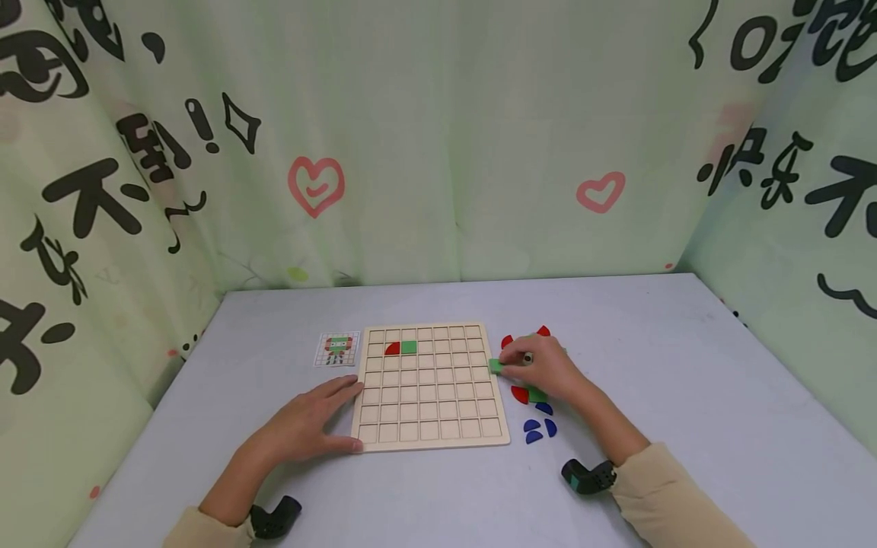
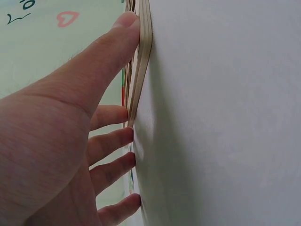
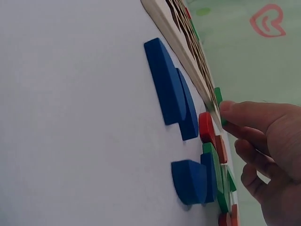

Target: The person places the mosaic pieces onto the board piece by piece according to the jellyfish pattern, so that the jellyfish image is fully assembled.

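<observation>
A wooden grid board (image 1: 428, 394) lies flat on the table, with a red quarter-round piece (image 1: 393, 348) and a green square piece (image 1: 409, 347) side by side in its upper-left cells. My left hand (image 1: 308, 422) touches the board's left edge, thumb near the lower corner and fingers further up, spread fairly straight. At the board's right edge, my right hand (image 1: 548, 369) pinches another green square block (image 1: 495, 366) between thumb and index finger. The right wrist view shows this green block (image 3: 218, 95) at the fingertips. Part of it is hidden by the thumb.
Right of the board lie several loose pieces: blue rounded pieces (image 1: 531, 425), a red piece (image 1: 519, 394) and a green piece (image 1: 537, 395), with more red partly behind my right hand. A pattern card (image 1: 337, 349) lies left of the board. Curtains (image 1: 438, 152) surround the table (image 1: 617, 320).
</observation>
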`<state>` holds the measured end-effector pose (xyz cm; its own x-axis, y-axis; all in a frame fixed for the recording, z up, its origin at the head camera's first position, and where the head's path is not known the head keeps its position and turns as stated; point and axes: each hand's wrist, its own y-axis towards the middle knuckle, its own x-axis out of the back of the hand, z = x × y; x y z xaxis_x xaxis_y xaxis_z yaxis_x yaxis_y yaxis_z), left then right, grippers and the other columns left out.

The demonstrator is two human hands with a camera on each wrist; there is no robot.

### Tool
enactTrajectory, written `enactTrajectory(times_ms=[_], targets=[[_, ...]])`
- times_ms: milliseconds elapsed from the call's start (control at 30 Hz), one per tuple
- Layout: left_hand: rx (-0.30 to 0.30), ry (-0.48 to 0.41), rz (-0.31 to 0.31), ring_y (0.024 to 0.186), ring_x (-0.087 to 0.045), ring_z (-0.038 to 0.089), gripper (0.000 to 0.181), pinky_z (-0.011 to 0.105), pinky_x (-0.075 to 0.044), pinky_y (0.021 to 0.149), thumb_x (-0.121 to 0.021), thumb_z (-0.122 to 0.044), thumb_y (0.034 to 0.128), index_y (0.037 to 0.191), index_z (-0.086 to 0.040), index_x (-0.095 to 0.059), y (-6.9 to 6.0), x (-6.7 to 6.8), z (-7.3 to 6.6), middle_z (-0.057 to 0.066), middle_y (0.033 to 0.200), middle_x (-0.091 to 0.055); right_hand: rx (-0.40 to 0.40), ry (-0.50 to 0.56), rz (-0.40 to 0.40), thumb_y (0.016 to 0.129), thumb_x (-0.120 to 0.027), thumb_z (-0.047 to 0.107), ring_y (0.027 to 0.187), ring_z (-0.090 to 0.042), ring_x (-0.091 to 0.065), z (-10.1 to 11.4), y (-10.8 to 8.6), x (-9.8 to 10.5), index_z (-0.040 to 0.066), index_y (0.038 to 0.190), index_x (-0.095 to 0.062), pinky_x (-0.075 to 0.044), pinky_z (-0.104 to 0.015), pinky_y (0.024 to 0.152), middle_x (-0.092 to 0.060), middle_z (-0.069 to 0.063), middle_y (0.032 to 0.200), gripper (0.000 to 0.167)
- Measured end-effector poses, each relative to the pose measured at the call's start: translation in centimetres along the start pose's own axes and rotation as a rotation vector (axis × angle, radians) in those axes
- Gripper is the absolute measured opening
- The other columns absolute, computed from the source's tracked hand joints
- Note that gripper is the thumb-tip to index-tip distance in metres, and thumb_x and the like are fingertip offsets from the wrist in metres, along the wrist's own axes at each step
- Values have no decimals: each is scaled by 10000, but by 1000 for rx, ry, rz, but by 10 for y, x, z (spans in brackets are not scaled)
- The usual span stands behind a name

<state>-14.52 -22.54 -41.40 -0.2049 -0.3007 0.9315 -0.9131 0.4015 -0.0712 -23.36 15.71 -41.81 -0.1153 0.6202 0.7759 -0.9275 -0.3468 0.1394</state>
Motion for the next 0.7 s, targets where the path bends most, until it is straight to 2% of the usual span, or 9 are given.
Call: enactTrajectory(times_ms=[200, 400, 700], targets=[[-10, 8, -6, 1401, -395, 314, 891, 506, -399, 1090, -752, -568, 747, 1457, -132, -436, 0, 0, 0, 90, 1534, -386, -1, 8, 17, 800, -786, 141, 829, -167, -512, 7, 3, -4, 148, 924, -756, -450, -243, 690, -627, 21, 798, 127], [-9, 9, -5, 1398, -398, 321, 886, 515, -404, 1081, -748, -570, 750, 1456, -136, -437, 0, 0, 0, 92, 1534, -385, 19, 13, 21, 804, -783, 145, 833, -168, -502, 12, 8, -11, 159, 914, -757, -436, -240, 690, -673, 8, 882, 114], [-12, 1, 0, 1401, -394, 320, 891, 516, -400, 1084, -743, -575, 752, 1457, -126, -435, 0, 0, 0, 95, 1535, -383, 41, 9, 11, 808, -783, 159, 799, -158, -494, 16, 14, -19, 154, 911, -753, -412, -241, 671, -682, 1, 907, 108]])
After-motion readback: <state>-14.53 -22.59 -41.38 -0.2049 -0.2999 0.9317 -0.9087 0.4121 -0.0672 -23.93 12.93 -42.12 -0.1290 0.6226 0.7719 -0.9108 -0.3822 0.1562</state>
